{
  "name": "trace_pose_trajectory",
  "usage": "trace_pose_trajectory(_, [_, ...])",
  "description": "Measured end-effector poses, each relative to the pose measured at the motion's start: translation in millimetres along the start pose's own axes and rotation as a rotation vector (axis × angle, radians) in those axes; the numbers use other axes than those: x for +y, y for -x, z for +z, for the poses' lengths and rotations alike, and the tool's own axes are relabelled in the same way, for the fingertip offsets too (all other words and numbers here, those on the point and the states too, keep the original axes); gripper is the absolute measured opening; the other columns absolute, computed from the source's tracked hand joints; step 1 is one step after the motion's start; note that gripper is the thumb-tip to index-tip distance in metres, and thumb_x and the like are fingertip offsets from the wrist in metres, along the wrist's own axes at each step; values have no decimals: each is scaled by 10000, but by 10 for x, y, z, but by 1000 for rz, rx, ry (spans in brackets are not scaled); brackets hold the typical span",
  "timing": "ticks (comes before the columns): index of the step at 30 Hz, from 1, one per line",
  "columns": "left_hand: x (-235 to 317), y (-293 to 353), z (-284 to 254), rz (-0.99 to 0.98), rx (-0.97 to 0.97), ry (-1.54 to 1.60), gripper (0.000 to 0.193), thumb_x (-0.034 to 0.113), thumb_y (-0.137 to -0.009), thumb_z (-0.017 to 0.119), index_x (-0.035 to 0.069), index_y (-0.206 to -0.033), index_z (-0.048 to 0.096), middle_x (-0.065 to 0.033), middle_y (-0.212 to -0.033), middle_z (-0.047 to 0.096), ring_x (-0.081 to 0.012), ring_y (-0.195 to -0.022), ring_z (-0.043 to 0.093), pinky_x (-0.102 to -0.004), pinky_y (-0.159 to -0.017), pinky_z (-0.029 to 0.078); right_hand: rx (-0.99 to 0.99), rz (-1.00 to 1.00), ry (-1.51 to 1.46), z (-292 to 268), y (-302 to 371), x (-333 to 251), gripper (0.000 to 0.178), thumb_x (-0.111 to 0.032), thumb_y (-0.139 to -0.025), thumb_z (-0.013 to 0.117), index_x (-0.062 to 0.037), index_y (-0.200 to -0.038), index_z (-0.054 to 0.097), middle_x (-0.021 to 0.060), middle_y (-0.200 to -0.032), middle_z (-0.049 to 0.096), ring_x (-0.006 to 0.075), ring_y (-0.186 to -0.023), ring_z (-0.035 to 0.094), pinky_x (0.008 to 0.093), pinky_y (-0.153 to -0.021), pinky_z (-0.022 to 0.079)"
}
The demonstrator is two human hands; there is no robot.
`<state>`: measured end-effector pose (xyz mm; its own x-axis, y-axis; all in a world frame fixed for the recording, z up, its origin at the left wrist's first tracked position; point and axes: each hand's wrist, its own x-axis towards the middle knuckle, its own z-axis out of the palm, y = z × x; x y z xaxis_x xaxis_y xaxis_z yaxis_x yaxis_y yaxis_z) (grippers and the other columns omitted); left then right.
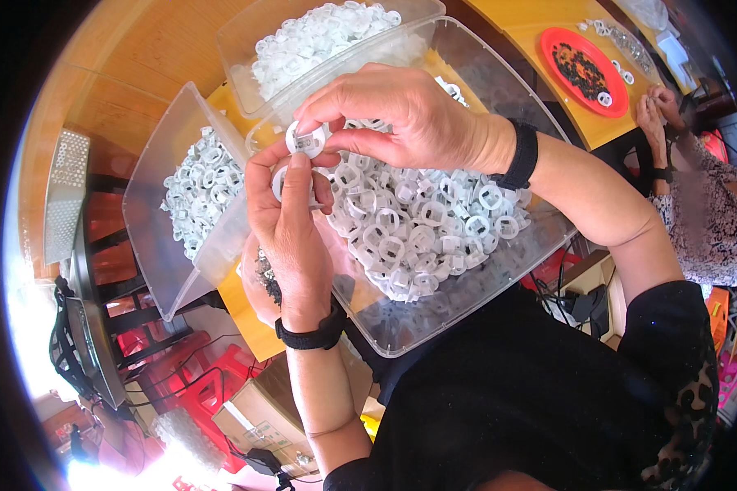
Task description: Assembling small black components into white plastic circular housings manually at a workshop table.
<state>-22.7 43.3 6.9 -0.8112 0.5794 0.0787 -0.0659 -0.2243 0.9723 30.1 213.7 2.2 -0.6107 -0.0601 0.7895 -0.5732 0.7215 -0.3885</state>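
My left hand (285,233) pinches a small round white plastic part (305,144) between thumb and fingers, its face turned up with a slot-like shape in the middle. A second white ring-shaped part (280,185) sits lower in the same hand, partly hidden by the thumb. From the right, my right hand (405,114) reaches over with finger and thumb closed at the edge of the upper part. Both hands are above a large clear plastic tub (385,337), which holds a heap of similar white ring parts (426,225).
Clear tubs of white parts stand at the left (151,221) and back (237,61). Small dark pieces (266,278) lie beside my left wrist. On the table at right is a red plate (549,49) of dark and orange bits, near another person's hands (653,119).
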Motion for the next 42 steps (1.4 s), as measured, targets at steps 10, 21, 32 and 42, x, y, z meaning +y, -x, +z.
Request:
trace_pose_trajectory(10, [-32, 9, -17, 44, -25, -60, 163, 112, -963, 517, 24, -1098, 491, -70, -873, 625, -63, -671, 470, -205, -605, 383, -5, 58, -51, -18, 9, -20, 380, -21, -747, 728, -129, -1099, 636, 19, -919, 677, 164, -758, 647, 291, -679, 515])
trace_pose_trajectory(21, [-43, 16, -33, 32, 16, -67, 135, 109, -940, 553, 46, -1044, 497, -115, -912, 659, -66, -635, 466, -202, -563, 360, 16, 15, 30, 24, 38, 24, 395, -71, -761, 709, -191, -1121, 596, 3, -962, 687, 204, -734, 642, 337, -676, 513])
trace_pose_trajectory(32, [-15, 22, -14, -3, -33, -55, 119, 110, -944, 545, 48, -1020, 478, -119, -905, 666, -62, -636, 448, -205, -577, 369, -56, 94, -137, -25, 24, -28, 391, 11, -798, 626, -124, -1159, 567, 55, -1067, 675, 230, -926, 677, 330, -785, 557])
trace_pose_trajectory(42, [24, 22, 5, -80, -141, -106, 142, 181, -969, 513, 47, -1015, 516, -112, -873, 670, -62, -625, 446, -197, -575, 357, -30, 120, -245, -64, -12, 4, 288, 3, -871, 555, -64, -1146, 611, 54, -1135, 652, 180, -1004, 647, 264, -859, 510])
